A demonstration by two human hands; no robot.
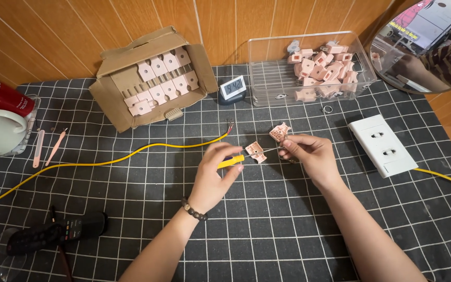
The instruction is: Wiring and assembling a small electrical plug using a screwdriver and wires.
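Left hand: fingers closed round a yellow-handled screwdriver, its thin shaft reaching toward the right hand. Right hand: fingers pinched on a small pink plastic plug part, held just above the tabletop, which is covered by a black cloth with a white grid. A second pink plug piece sits between the two hands, by the shaft. Open brown cardboard box: rows of pink plug halves. Clear plastic bin: loose heap of pink plugs at its right end. Yellow cable lies left of the hands; white socket block lies right.
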